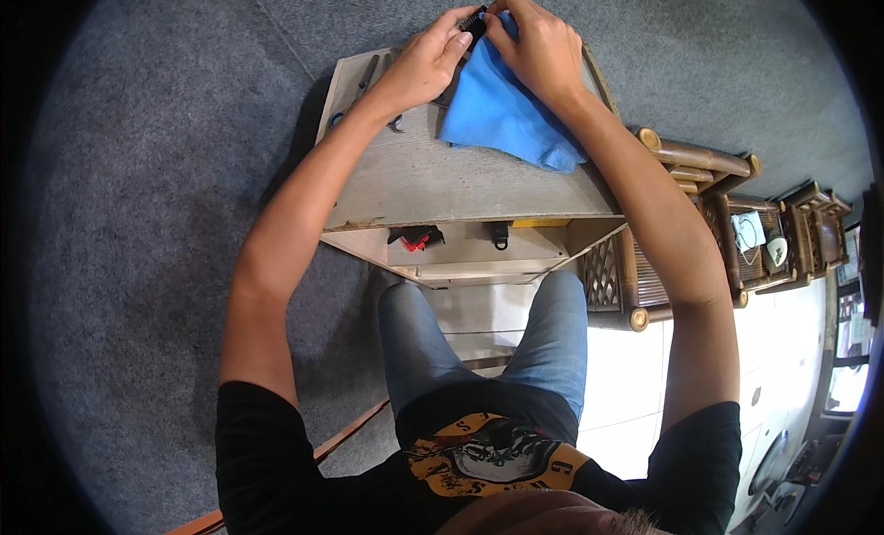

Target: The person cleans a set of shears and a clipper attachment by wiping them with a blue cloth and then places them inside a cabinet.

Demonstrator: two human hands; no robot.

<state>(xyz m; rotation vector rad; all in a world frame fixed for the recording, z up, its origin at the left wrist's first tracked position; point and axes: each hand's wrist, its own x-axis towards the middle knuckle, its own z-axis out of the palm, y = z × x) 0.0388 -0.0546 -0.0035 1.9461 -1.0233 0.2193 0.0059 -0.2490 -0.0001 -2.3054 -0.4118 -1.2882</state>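
A small black toothed comb (474, 24), possibly a clipper guard, is pinched between the thumb and fingers of my left hand (429, 60). My right hand (541, 48) grips a blue cloth (507, 114) bunched at its top corner and presses it against the comb's end. The rest of the cloth hangs down over the wooden tabletop (414, 179). Partly behind my left forearm lie scissors (362, 86) with blue finger rings. A curved metal finger rest (396, 124) pokes out beside that forearm. Dark items under my hands are mostly hidden.
In the open shelf below the top lie a red-and-black toothed item (416, 239), a black object with a loop (499, 236) and a yellow item (542, 223). Bamboo chairs (656, 279) stand at right, one bearing a pale blue item (748, 230). A rough grey surface (173, 190) borders the table.
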